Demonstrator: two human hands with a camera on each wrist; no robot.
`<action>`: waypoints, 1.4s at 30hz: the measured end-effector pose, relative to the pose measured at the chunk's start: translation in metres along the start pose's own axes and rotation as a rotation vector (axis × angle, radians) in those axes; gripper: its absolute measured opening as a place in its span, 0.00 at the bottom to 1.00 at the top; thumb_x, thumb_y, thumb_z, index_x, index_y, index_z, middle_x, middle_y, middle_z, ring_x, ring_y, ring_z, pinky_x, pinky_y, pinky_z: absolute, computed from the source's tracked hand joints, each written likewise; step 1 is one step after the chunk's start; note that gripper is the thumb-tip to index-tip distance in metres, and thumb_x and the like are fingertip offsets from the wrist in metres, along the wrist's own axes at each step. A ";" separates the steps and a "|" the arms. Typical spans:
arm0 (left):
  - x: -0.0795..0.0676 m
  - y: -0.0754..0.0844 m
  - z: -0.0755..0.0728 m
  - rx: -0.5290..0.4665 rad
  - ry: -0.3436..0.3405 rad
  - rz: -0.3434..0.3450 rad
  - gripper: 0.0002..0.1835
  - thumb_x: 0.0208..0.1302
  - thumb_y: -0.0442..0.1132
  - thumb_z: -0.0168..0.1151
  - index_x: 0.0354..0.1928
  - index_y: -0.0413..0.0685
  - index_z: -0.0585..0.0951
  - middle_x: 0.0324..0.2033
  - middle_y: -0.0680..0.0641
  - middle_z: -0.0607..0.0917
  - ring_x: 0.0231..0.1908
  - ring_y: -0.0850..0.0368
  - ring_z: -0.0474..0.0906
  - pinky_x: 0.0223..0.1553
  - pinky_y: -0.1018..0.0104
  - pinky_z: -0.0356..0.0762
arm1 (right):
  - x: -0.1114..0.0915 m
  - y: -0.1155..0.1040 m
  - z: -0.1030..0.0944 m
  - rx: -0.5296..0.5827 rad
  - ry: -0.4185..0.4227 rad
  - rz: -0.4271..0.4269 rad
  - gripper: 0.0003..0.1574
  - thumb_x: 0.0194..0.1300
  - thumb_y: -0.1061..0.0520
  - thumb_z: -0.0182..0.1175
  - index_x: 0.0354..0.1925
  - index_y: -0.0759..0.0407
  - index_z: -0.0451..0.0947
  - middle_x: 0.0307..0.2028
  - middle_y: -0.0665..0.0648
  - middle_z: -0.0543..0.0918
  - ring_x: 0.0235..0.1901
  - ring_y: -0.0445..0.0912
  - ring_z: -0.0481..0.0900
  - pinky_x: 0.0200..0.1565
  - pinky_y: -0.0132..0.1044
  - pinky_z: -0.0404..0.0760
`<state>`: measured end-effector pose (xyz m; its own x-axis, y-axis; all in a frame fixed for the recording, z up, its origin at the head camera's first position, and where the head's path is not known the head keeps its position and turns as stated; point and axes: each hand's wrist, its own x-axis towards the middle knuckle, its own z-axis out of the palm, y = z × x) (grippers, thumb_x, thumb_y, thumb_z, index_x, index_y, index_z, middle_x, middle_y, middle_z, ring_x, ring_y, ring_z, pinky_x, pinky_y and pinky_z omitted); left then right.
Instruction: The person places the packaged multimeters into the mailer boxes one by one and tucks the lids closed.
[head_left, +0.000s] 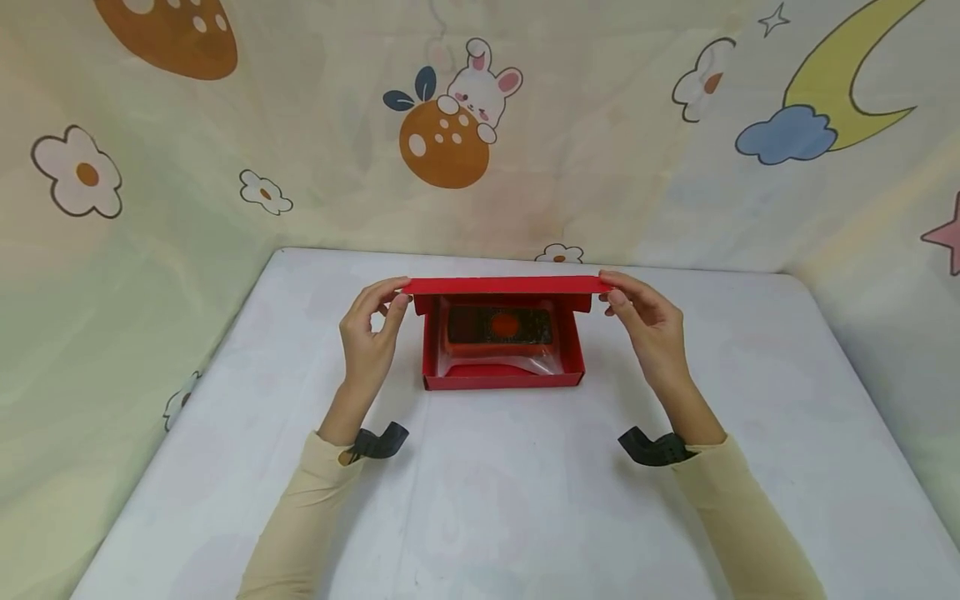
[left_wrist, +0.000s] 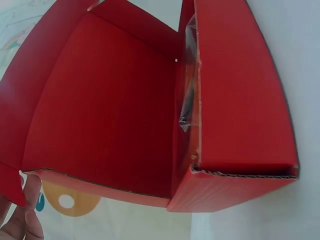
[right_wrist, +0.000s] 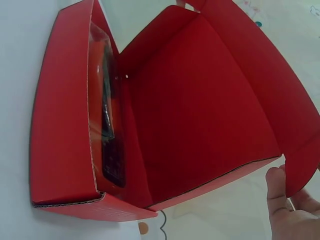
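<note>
A red cardboard box stands on the white table with its hinged lid raised. Inside lies a dark and orange-red block wrapped in a clear plastic bag. My left hand pinches the lid's left front corner between thumb and fingers. At the opposite corner, my right hand holds the lid the same way. The right wrist view shows the lid's plain red inside and a side flap by the right fingertips. In the left wrist view the block is mostly hidden behind the front wall.
The white table surrounds the box on all sides. Behind it hangs a pale curtain printed with flowers, a rabbit and a moon. Black bands are strapped to both wrists, over beige sleeves.
</note>
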<state>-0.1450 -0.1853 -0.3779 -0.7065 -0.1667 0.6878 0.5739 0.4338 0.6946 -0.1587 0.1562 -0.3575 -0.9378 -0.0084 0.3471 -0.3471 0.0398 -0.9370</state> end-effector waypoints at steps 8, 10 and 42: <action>-0.010 -0.001 -0.008 0.010 -0.065 -0.013 0.16 0.61 0.30 0.66 0.53 0.39 0.83 0.50 0.41 0.85 0.46 0.53 0.79 0.44 0.75 0.72 | -0.009 0.000 -0.001 -0.113 -0.017 0.022 0.18 0.70 0.59 0.57 0.56 0.65 0.79 0.58 0.52 0.79 0.46 0.46 0.77 0.41 0.26 0.80; -0.013 0.000 -0.010 0.016 -0.081 -0.012 0.16 0.62 0.30 0.66 0.53 0.41 0.83 0.50 0.42 0.85 0.46 0.52 0.79 0.44 0.76 0.72 | -0.012 0.000 -0.002 -0.150 -0.026 0.010 0.18 0.70 0.60 0.57 0.55 0.65 0.79 0.60 0.53 0.78 0.51 0.45 0.76 0.42 0.25 0.80; -0.059 -0.005 -0.034 0.070 -0.307 0.008 0.20 0.56 0.25 0.67 0.52 0.43 0.83 0.52 0.43 0.84 0.52 0.54 0.79 0.51 0.72 0.71 | -0.046 0.025 -0.026 -0.207 -0.262 -0.185 0.19 0.55 0.80 0.61 0.46 0.71 0.81 0.54 0.61 0.83 0.51 0.41 0.76 0.39 0.27 0.69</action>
<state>-0.0919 -0.2073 -0.4147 -0.8004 0.1076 0.5898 0.5574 0.4957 0.6660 -0.1246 0.1836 -0.3959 -0.8383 -0.2886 0.4625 -0.5274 0.2148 -0.8220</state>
